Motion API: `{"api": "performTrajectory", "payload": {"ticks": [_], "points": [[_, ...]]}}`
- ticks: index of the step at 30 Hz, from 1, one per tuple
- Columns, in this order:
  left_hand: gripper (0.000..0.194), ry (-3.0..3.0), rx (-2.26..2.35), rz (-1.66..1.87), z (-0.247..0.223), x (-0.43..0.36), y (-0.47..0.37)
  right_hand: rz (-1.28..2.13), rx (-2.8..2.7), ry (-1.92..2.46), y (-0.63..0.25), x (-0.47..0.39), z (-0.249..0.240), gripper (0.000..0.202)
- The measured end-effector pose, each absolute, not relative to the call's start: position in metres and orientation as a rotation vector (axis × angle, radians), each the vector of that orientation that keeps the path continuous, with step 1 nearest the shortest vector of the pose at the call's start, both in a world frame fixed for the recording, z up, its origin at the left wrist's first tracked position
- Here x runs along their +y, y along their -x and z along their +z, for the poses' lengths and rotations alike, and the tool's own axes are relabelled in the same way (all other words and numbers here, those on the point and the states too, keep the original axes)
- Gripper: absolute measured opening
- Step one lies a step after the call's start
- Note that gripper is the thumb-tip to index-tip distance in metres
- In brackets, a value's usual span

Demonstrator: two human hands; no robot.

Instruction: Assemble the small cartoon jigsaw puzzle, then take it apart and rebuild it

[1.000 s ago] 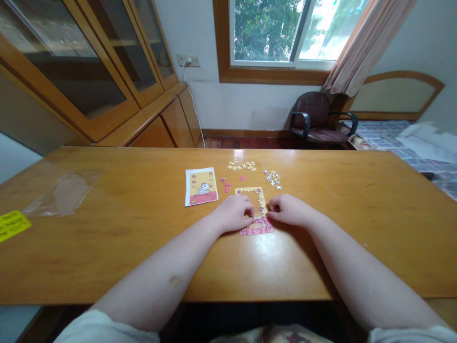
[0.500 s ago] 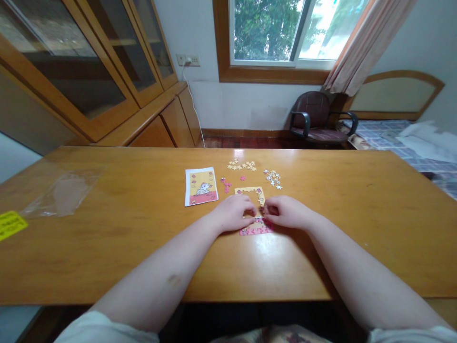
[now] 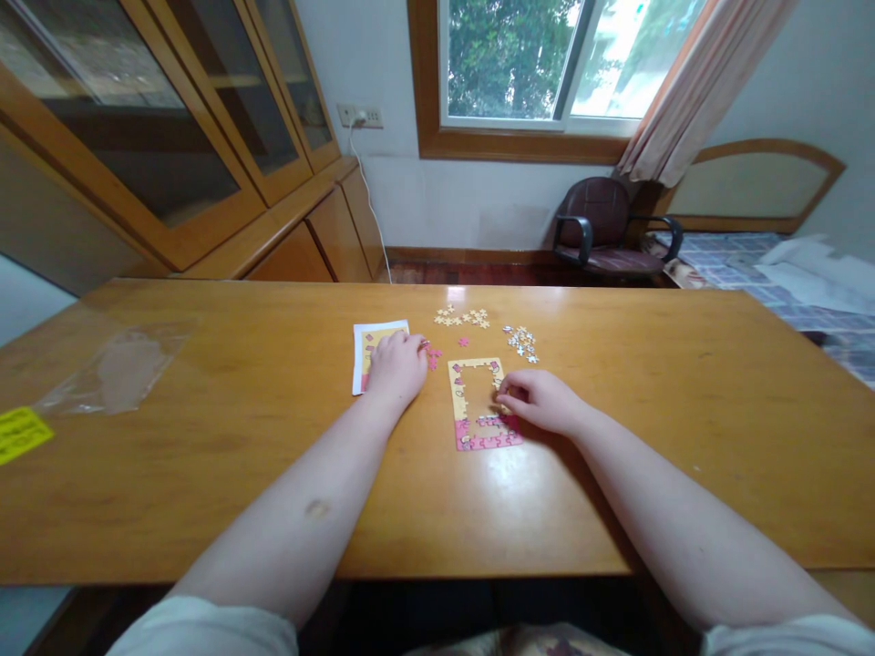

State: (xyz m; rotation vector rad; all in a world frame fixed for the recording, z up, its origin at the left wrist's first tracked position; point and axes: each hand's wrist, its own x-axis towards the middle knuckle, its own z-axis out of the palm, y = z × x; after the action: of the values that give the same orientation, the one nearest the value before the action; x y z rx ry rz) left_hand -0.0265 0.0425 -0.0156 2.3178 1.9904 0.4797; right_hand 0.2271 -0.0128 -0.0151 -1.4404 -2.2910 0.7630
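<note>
A partly built jigsaw puzzle (image 3: 488, 444), yellow above and pink below, lies in front of me with a gap in its middle. My right hand (image 3: 543, 399) rests at its right edge, fingers curled and thumb close to them; what is between them, if anything, is hidden. My left hand (image 3: 398, 366) reaches over the picture card (image 3: 359, 360) and covers most of it. Its bent fingertips are at a pink puzzle piece (image 3: 425, 343) on the near side of a small group of pink pieces (image 3: 434, 357).
Loose yellow pieces (image 3: 463, 318) lie farther back, and whitish pieces (image 3: 522, 342) to the right. One pink piece (image 3: 463, 343) sits apart. A clear plastic bag (image 3: 127, 369) and a yellow label (image 3: 22, 434) are at the left of the wooden table (image 3: 649, 364).
My left hand has left the puzzle and moved up and left to the pink pieces, over the card. My right hand stays at the puzzle's right edge. More of the puzzle shows.
</note>
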Motion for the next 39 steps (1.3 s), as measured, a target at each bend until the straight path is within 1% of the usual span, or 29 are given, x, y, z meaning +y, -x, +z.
{"api": "performTrajectory", "payload": {"ticks": [3,10,19,29,39], "points": [[0.036,-2.296,2.027,0.435,-0.019,0.050,0.034,0.785,-2.273,1.418,-0.226,-0.012,-0.017,0.013],[0.038,-2.322,1.969,0.408,-0.031,0.058,0.033,0.802,-2.256,1.405,-0.224,-0.011,-0.018,0.015],[0.026,-2.352,2.015,0.395,-0.036,0.062,0.033,0.819,-2.268,1.393,-0.223,-0.009,-0.020,0.018],[0.014,-2.364,1.931,0.447,-0.037,0.069,0.035,0.822,-2.256,1.373,-0.223,-0.009,-0.022,0.018],[0.012,-2.236,1.968,0.415,-0.038,0.070,0.033,0.851,-2.236,1.356,-0.223,-0.009,-0.023,0.018]]}}
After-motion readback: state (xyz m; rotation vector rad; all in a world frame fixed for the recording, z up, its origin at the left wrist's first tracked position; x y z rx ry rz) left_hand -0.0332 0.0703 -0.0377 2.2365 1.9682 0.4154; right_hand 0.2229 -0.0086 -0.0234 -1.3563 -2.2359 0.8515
